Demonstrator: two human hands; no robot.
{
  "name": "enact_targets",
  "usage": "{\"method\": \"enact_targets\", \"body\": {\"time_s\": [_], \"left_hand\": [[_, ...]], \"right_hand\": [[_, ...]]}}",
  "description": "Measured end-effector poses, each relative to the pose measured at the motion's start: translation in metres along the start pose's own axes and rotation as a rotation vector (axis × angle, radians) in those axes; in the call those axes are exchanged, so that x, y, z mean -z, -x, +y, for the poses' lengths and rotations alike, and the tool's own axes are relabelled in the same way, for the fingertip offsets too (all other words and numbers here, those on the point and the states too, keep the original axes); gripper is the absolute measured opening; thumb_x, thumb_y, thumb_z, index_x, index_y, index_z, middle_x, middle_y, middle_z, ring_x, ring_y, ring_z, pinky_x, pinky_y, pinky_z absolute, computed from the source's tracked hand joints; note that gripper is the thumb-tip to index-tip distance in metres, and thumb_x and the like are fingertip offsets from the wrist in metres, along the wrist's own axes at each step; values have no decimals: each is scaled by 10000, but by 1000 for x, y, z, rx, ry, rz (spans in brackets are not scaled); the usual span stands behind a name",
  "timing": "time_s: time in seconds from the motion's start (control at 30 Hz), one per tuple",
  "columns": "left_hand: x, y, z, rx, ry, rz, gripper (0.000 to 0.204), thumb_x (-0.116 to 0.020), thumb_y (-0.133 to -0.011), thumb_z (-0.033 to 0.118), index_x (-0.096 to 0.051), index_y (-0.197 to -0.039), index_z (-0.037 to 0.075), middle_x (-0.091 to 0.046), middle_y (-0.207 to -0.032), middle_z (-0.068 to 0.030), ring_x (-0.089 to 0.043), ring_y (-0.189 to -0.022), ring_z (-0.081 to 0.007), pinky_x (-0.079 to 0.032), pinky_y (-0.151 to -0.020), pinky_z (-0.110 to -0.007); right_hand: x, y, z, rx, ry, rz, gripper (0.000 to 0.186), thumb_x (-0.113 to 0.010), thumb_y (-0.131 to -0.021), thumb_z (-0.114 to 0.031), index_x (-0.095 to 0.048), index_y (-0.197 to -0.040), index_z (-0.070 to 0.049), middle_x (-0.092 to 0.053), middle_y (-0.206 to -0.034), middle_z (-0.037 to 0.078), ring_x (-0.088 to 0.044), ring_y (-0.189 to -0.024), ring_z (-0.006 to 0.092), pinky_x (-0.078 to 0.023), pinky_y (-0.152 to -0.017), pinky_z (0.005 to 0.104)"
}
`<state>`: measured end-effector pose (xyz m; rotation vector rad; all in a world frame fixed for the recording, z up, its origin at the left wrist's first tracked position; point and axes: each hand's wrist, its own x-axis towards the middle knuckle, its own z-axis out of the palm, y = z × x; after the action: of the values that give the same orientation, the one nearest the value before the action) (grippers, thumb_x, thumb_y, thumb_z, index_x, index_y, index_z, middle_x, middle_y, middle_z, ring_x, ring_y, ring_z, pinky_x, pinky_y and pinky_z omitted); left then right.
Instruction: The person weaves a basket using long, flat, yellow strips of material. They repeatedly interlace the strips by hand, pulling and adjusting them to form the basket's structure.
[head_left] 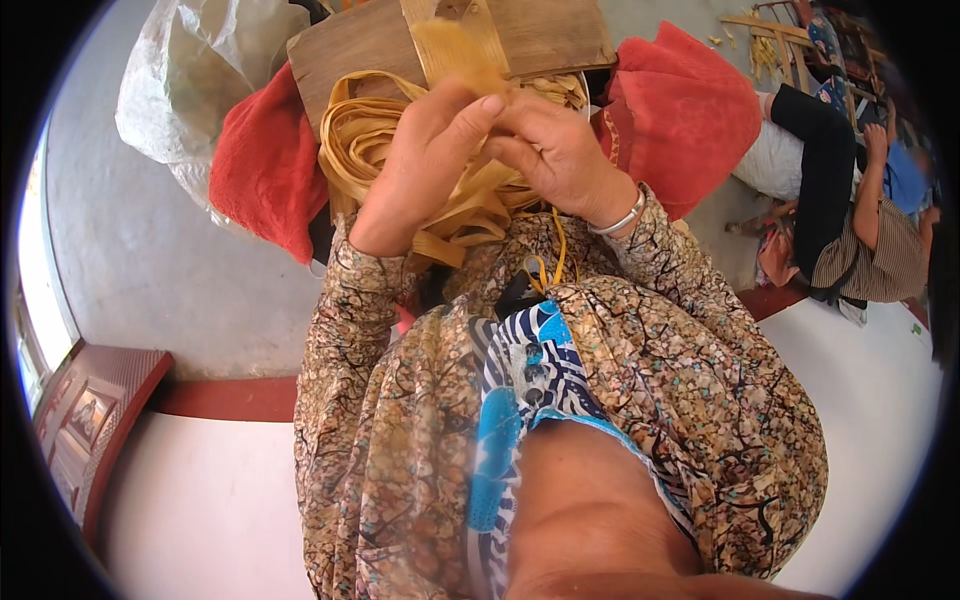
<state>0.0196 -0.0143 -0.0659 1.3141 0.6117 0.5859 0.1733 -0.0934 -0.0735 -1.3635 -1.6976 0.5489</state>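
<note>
My two hands meet over the near edge of a wooden board (360, 55). My left hand (425, 150) is closed, its thumb pressed toward the fingers at the base of a pale yellow woven straw strip (455, 50). Beside it my right hand (560, 150) is closed too, fingers curled and pinching toward the same strip. A silver bangle (622, 215) circles the right wrist. The strip runs up across the board, and its near part is blurred. Below my hands, partly hidden by them, lies a loose coil of flat straw strip (350, 140).
Red cloths hang on the left (268, 160) and right (690, 115). A translucent plastic bag (190, 90) stands at far left. Other people (860, 230) sit at the right, near a wooden frame (775, 35). A dark red-edged panel (95, 420) is at lower left.
</note>
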Motion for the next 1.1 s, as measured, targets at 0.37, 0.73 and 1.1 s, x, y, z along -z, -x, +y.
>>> {"method": "enact_targets", "body": {"time_s": [0.37,0.73,1.1], "left_hand": [[-11,-3,5,398,247,-193,235,-459,-1020,221,-601,-1011,34,-402,-661,64,-311,-514,-30,-251,-445,-191],[24,-7,21,-189,-753,84,239,-581,-950,227,-668,-908,9,-570,-659,-101,-523,-589,-176,-446,-564,-306],[-41,-6,-14,60,323,19,246,-543,-966,137,-540,-1174,5,-487,-725,40,-383,-595,-15,-288,-496,-163]], "right_hand": [[58,-69,-40,592,490,173,202,-617,-907,-162,-677,-1060,-43,-680,-841,61,-640,-786,176,-498,-705,267],[23,-10,12,-231,-4,-336,237,-588,-958,-237,-668,-938,-15,-613,-678,113,-605,-610,176,-480,-572,296],[17,-22,-7,-517,-162,184,244,-572,-918,-110,-664,-1127,-26,-668,-955,133,-647,-883,260,-505,-766,307]]}}
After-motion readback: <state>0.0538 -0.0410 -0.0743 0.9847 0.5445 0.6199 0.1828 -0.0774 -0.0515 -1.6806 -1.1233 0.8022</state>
